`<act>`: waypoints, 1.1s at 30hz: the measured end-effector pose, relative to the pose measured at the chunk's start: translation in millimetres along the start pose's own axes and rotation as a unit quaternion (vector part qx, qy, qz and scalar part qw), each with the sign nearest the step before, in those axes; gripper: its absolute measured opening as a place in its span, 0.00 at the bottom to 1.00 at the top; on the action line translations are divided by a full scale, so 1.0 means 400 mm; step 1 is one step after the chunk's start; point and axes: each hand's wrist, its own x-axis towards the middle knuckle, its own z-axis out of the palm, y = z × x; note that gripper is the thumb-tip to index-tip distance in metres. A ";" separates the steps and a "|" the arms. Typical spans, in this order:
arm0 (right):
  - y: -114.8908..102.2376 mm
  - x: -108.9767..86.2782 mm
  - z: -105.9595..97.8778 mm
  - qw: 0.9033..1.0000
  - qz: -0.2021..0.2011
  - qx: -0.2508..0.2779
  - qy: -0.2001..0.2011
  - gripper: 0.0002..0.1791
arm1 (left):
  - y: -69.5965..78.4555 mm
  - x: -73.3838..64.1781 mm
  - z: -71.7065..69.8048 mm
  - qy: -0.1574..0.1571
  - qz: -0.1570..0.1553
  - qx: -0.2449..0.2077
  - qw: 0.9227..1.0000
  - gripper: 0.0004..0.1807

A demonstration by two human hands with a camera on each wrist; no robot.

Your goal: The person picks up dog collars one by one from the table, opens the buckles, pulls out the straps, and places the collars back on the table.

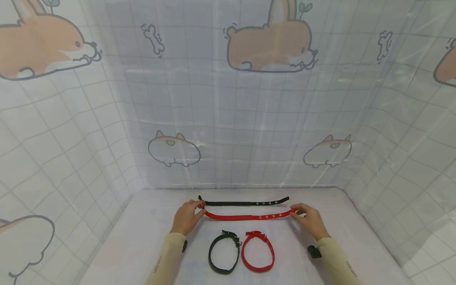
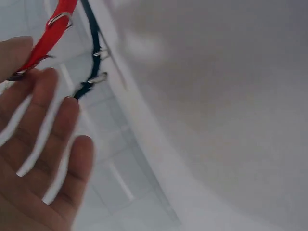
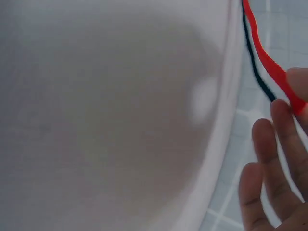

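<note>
A red collar is stretched out lengthwise between both hands. My left hand pinches its buckle end between thumb and fingers, and metal hardware shows there in the left wrist view. My right hand pinches the other end, past the row of metal eyelets. Just behind it a dark collar lies straight, its buckle near my left fingertips. Closer to me are two buckled collars forming rings, a dark green ring collar on the left and a red ring collar on the right.
The white table is walled in by a grid-patterned curtain with cartoon dogs and bones at the back and both sides. Dark wrist devices show at both sleeves, one at the right.
</note>
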 end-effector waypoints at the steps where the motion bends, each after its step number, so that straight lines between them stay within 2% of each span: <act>1: 0.003 -0.001 0.001 1.000 0.014 -0.007 -0.007 0.14 | -0.005 -0.003 0.001 -0.007 -0.009 0.011 1.000 0.13; 7: 0.008 -0.002 0.012 0.995 0.073 -0.041 -0.045 0.13 | -0.024 -0.016 0.011 -0.047 -0.047 0.057 0.996 0.09; 13: -0.003 0.001 0.007 0.995 0.077 -0.039 -0.049 0.17 | -0.023 -0.018 0.015 -0.037 -0.051 0.048 0.997 0.13; 19: -0.014 -0.001 -0.003 0.997 0.048 -0.029 -0.049 0.21 | -0.009 -0.019 -0.001 -0.028 -0.058 0.044 0.997 0.21; 22: -0.018 -0.004 -0.012 0.999 0.015 -0.015 -0.036 0.21 | 0.001 -0.019 -0.015 -0.021 -0.054 0.049 0.997 0.22; 28: -0.039 -0.004 -0.019 0.998 -0.059 -0.019 0.006 0.21 | 0.051 -0.026 -0.050 0.004 -0.020 0.034 0.999 0.21; 31: -0.067 -0.004 -0.018 0.997 -0.072 -0.015 0.013 0.22 | 0.084 -0.036 -0.052 -0.013 0.008 0.019 1.000 0.18; 33: -0.090 -0.007 -0.015 0.997 -0.072 -0.007 0.013 0.22 | 0.104 -0.046 -0.042 -0.048 0.023 0.014 0.998 0.17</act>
